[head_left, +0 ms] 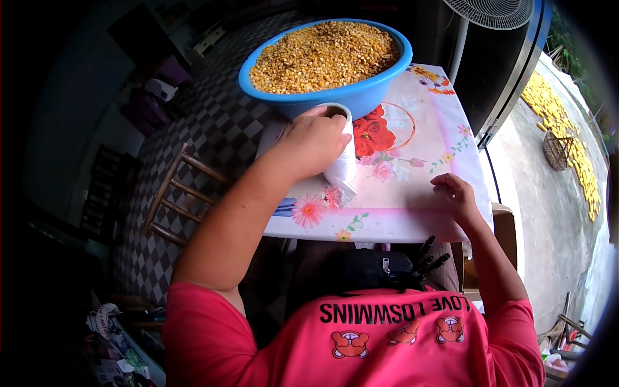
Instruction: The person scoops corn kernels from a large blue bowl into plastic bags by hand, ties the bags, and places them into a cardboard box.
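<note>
My left hand [314, 143] is closed around the upper part of a white roll [343, 169], which looks like rolled plastic bags with a hollow core at the top. The roll stands nearly upright on a table with a flowered cloth [419, 155], just in front of a large blue basin [361, 93]. Dried corn kernels [325, 53] are heaped in the basin. My right hand [455, 193] hovers by the table's right edge, fingers loosely bent and apart, with nothing seen in it. Beneath my left forearm, a blue item [284, 208] lies partly hidden.
A wooden chair [187, 193] stands left of the table on a checkered floor. Behind the table's right corner is a white fan [493, 9]. An open cardboard box [506, 245] sits at lower right. Outside, corn cobs [561, 122] are spread around a wicker basket [556, 150].
</note>
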The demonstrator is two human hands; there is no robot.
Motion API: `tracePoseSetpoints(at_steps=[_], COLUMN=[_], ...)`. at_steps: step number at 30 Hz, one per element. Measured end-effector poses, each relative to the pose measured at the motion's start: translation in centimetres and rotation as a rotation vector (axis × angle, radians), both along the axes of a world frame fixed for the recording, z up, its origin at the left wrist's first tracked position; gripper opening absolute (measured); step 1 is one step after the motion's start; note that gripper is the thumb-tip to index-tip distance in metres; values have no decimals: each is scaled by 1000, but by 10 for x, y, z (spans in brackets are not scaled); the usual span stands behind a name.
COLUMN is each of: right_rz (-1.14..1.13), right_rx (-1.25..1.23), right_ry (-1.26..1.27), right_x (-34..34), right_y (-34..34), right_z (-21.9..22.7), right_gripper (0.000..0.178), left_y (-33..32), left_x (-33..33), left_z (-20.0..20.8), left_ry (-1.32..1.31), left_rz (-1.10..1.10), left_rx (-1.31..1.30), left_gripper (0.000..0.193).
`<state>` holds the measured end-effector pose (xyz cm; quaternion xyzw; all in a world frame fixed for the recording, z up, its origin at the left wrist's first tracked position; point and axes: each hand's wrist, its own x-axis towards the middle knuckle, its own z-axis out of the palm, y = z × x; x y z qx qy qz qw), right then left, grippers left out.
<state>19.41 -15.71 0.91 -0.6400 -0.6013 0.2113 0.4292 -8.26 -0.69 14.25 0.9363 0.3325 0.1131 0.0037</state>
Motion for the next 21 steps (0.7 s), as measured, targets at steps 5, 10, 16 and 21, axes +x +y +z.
tracePoseSetpoints(at_steps=[5, 10, 16, 21], right_rz=[250, 214, 331, 382], right_rx=[67, 125, 216, 168], right_ry=[-263, -530, -363, -320], right_x=[-83, -131, -144, -127], right_y=[36, 74, 83, 73], right_z=[14, -7, -22, -25], right_gripper=[28, 32, 17, 10], left_y=[-5, -12, -12, -14], left_x=[5, 14, 12, 15], left_z=[-6, -9, -8, -1], left_ry=[15, -28, -29, -37], left_rz=[44, 89, 124, 114], left_rx=[59, 114, 51, 32], left_gripper=[25, 24, 25, 28])
